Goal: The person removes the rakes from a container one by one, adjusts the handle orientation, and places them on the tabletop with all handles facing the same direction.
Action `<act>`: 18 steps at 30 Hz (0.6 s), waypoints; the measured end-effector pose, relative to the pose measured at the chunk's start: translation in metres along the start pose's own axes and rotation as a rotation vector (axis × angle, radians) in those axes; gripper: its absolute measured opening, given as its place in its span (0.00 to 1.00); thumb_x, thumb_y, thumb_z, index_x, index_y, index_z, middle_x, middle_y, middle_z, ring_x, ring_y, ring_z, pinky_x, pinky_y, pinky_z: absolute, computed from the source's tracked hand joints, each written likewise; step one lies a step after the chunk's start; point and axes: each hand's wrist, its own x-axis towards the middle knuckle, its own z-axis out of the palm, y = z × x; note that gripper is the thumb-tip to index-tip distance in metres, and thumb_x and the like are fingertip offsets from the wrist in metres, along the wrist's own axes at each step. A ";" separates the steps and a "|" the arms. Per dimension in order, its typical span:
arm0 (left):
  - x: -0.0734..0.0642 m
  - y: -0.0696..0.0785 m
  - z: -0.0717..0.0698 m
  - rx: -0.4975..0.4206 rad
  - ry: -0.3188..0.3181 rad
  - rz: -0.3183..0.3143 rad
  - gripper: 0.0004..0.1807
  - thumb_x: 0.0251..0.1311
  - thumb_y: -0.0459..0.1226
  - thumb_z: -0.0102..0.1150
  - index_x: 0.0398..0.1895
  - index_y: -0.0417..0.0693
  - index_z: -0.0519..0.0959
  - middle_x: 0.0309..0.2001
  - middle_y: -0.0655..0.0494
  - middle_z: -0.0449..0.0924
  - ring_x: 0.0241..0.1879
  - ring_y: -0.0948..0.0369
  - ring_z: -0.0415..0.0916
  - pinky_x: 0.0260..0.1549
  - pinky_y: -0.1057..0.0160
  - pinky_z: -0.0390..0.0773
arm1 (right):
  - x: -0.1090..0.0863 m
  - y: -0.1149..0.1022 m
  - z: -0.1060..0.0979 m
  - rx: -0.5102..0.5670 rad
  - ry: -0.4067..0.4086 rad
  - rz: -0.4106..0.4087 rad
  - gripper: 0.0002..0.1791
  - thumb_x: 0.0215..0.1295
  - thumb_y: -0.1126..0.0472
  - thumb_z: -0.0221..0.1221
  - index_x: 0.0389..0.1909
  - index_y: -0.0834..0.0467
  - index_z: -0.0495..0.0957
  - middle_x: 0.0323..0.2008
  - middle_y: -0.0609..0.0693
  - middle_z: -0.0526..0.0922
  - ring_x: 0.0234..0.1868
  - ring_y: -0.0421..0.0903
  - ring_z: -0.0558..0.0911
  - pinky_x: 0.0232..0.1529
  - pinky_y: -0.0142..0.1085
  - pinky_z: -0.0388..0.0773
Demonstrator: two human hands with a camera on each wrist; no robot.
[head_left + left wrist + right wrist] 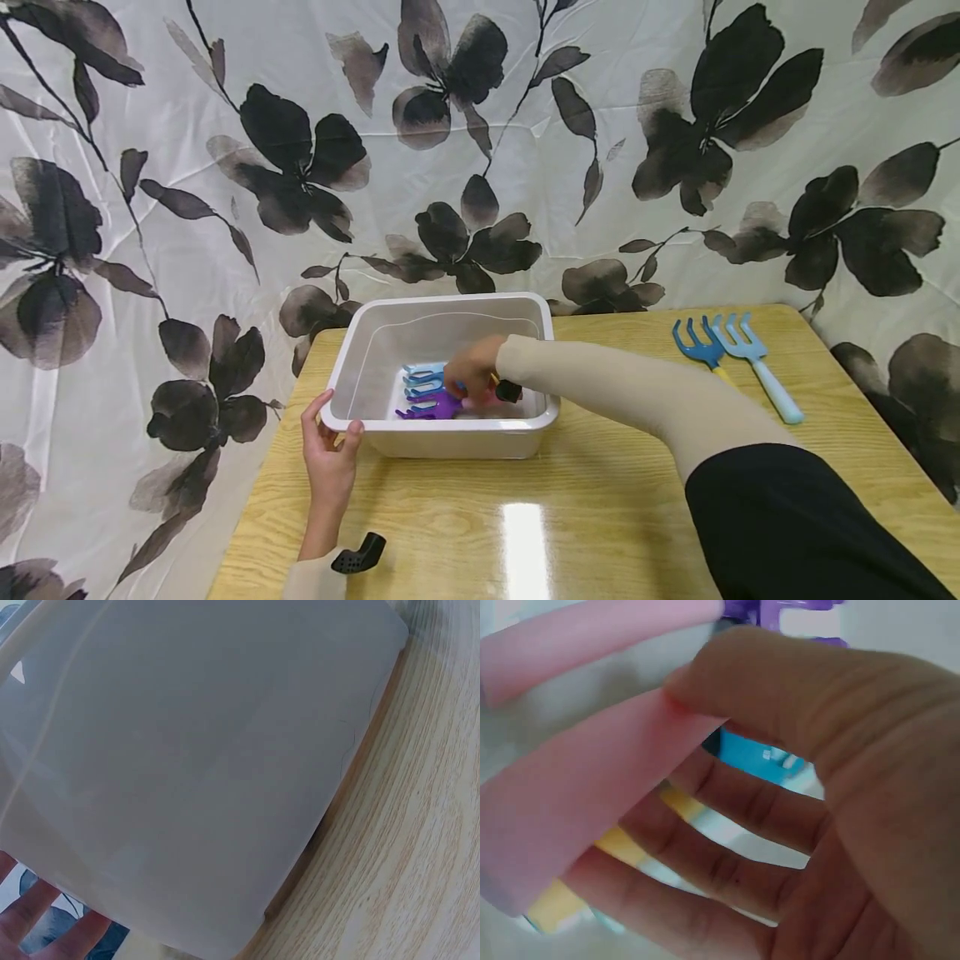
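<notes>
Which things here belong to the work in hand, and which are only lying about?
Likely work:
white tub, left hand gripping rim
pink handle, in right hand
forks inside
dark blue fork, light blue fork outside

Only surroundings:
wooden table
floral cloth

The tub (450, 443) looks smooth plastic, table (427, 517) glossy wood, backdrop (300, 50) cloth

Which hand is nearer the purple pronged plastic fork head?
Right. Right hand is close beside the purple fork head; left hand, farther left, holds the white plastic tub's corner.
</notes>
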 end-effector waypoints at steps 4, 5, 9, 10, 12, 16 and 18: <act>0.000 0.002 0.000 0.006 0.005 -0.021 0.35 0.63 0.22 0.59 0.73 0.40 0.63 0.65 0.52 0.68 0.54 0.49 0.75 0.42 0.72 0.82 | -0.015 -0.004 -0.011 0.083 0.026 0.011 0.12 0.63 0.62 0.68 0.46 0.53 0.79 0.38 0.51 0.75 0.32 0.48 0.80 0.36 0.46 0.86; 0.000 0.003 0.000 0.009 0.005 -0.024 0.35 0.63 0.22 0.59 0.73 0.40 0.62 0.65 0.52 0.68 0.54 0.49 0.75 0.42 0.72 0.82 | -0.018 -0.005 -0.014 0.092 0.034 0.009 0.12 0.64 0.61 0.67 0.47 0.53 0.79 0.36 0.51 0.75 0.31 0.48 0.80 0.36 0.47 0.86; 0.000 0.005 0.001 0.006 0.009 -0.024 0.35 0.62 0.21 0.59 0.73 0.41 0.63 0.66 0.53 0.67 0.55 0.51 0.75 0.42 0.72 0.82 | -0.031 -0.006 -0.026 0.112 0.063 -0.014 0.11 0.66 0.59 0.67 0.47 0.55 0.80 0.32 0.51 0.75 0.27 0.46 0.79 0.32 0.47 0.87; 0.001 0.005 0.001 0.004 0.010 -0.021 0.35 0.62 0.21 0.59 0.73 0.40 0.63 0.66 0.53 0.66 0.55 0.52 0.75 0.42 0.72 0.82 | -0.034 -0.005 -0.029 0.112 0.075 -0.020 0.11 0.66 0.59 0.67 0.47 0.56 0.81 0.32 0.51 0.76 0.26 0.45 0.78 0.31 0.47 0.87; 0.001 0.005 0.002 -0.001 0.013 -0.015 0.34 0.62 0.22 0.59 0.72 0.40 0.63 0.66 0.53 0.67 0.54 0.53 0.76 0.42 0.71 0.82 | -0.042 -0.003 -0.035 0.138 0.097 -0.026 0.12 0.65 0.60 0.68 0.47 0.56 0.80 0.34 0.52 0.78 0.28 0.45 0.80 0.31 0.46 0.87; 0.001 0.004 0.002 -0.002 0.014 -0.006 0.33 0.63 0.23 0.59 0.72 0.39 0.63 0.66 0.53 0.66 0.54 0.53 0.76 0.42 0.71 0.82 | -0.058 0.003 -0.045 0.165 0.163 -0.051 0.14 0.64 0.60 0.70 0.48 0.54 0.80 0.39 0.52 0.81 0.31 0.47 0.84 0.31 0.44 0.87; 0.001 0.003 0.002 -0.010 0.011 -0.001 0.33 0.63 0.23 0.59 0.72 0.38 0.63 0.65 0.53 0.67 0.53 0.54 0.76 0.41 0.71 0.82 | -0.068 0.006 -0.049 0.160 0.211 -0.074 0.14 0.64 0.60 0.70 0.48 0.54 0.80 0.39 0.52 0.82 0.31 0.47 0.84 0.30 0.42 0.86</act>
